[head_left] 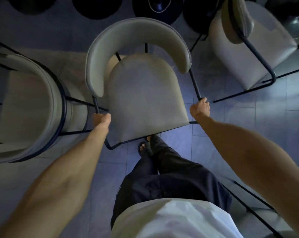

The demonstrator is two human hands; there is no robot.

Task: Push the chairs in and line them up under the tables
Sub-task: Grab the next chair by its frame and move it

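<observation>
A grey padded chair [145, 90] with a curved backrest and a thin black metal frame is right in front of me, its backrest on the far side and its seat front toward my legs. My left hand [101, 119] is closed around the frame's left arm rail. My right hand [200, 108] is closed around the right arm rail. A second grey chair [28, 107] stands close on the left. A third grey chair [253, 48] stands at the upper right, turned at an angle.
Dark round bases [93, 7] line the top edge of the view. The floor [248, 121] is pale blue tile. My own legs and sandalled foot [143, 148] are just behind the held chair. Thin black frame bars [258, 200] cross the lower right.
</observation>
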